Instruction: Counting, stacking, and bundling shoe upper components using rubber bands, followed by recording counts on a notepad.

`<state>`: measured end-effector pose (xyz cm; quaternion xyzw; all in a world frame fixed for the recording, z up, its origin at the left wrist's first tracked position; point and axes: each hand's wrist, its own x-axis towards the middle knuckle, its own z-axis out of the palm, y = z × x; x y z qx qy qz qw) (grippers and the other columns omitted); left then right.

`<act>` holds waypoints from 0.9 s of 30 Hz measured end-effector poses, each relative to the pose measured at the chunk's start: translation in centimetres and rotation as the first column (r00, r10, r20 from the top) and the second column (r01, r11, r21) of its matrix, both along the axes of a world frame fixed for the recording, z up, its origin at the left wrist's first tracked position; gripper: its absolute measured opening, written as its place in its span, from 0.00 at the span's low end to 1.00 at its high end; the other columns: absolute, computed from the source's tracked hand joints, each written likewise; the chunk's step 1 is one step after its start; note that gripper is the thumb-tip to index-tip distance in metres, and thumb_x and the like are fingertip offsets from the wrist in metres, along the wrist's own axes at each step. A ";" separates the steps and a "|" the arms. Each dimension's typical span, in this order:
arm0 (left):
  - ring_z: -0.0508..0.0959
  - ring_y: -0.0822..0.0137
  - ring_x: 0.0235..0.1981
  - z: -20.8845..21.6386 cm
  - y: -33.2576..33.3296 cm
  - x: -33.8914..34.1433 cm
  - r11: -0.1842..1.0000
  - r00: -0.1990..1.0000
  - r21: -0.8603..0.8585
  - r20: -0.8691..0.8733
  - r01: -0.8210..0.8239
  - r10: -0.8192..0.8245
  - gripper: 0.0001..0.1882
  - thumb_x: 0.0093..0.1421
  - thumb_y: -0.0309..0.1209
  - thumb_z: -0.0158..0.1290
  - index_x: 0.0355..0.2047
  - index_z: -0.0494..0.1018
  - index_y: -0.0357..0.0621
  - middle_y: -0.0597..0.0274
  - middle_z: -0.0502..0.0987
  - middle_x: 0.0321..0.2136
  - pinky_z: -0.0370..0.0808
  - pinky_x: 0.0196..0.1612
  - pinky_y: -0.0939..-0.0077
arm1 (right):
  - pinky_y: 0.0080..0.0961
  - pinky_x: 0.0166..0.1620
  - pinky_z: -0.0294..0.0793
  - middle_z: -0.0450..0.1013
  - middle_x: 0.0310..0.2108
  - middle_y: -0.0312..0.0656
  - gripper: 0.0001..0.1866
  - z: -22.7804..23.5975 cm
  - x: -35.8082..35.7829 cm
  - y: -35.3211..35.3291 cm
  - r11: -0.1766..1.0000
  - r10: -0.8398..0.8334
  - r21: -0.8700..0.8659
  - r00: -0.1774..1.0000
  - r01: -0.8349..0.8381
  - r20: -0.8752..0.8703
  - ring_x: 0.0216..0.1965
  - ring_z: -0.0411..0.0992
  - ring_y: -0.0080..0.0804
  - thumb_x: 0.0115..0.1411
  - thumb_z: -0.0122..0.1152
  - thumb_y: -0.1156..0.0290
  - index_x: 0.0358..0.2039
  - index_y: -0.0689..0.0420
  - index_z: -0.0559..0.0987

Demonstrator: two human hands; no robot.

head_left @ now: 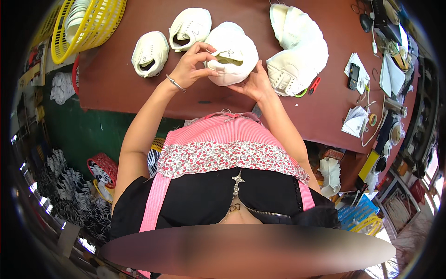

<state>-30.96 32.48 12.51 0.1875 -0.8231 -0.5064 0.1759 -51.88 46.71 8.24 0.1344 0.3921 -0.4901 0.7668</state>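
Note:
Between my two hands is a white shoe upper point(244, 44), its ankle opening turned toward me, at the table's near middle. My left hand point(191, 67) pinches the opening's left edge between thumb and fingers. My right hand point(257, 85) holds the upper from its lower right, thumb along the side and fingers partly hidden beneath. Just left of it lie two more white items, a farther shoe upper point(197, 19) and a nearer shoe upper point(159, 45). To the right, a curved row of nested white uppers point(304, 51) rests on the table.
Red-handled snips point(315, 85) lie beside the nested row on the brown table point(223, 11). Farther right are a dark phone point(354, 76), papers point(357, 120), a tape roll point(373, 119) and a cord. A yellow basket point(100, 30) with white pieces stands far left.

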 end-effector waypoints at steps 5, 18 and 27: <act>0.69 0.68 0.54 0.5 -0.1 0.3 0.955 0.988 0.257 0.003 -0.148 0.153 0.17 0.59 0.33 0.63 0.46 0.74 0.41 0.60 0.63 0.54 0.76 0.51 0.71 | 0.61 0.65 0.56 0.55 0.69 0.47 0.38 -0.8 0.4 -0.2 0.997 -0.037 0.070 0.997 0.033 0.065 0.69 0.54 0.48 0.69 0.34 0.37 0.69 0.52 0.57; 0.69 0.48 0.53 -5.6 -0.2 17.4 0.542 0.675 -0.708 0.124 -0.454 0.727 0.14 0.52 0.29 0.67 0.37 0.75 0.44 0.53 0.66 0.55 0.73 0.52 0.58 | 0.60 0.64 0.58 0.57 0.68 0.45 0.38 -0.7 0.0 0.7 1.000 0.024 0.000 1.000 -0.024 0.013 0.68 0.56 0.49 0.69 0.33 0.36 0.70 0.48 0.55; 0.74 0.54 0.52 1.6 3.8 4.3 0.823 0.988 -0.557 0.029 -0.111 0.153 0.29 0.47 0.38 0.69 0.48 0.73 0.46 0.57 0.75 0.50 0.68 0.58 0.56 | 0.64 0.61 0.63 0.58 0.65 0.50 0.31 0.0 1.7 0.6 0.999 -0.004 0.032 0.989 0.009 -0.149 0.65 0.60 0.54 0.71 0.40 0.46 0.66 0.53 0.59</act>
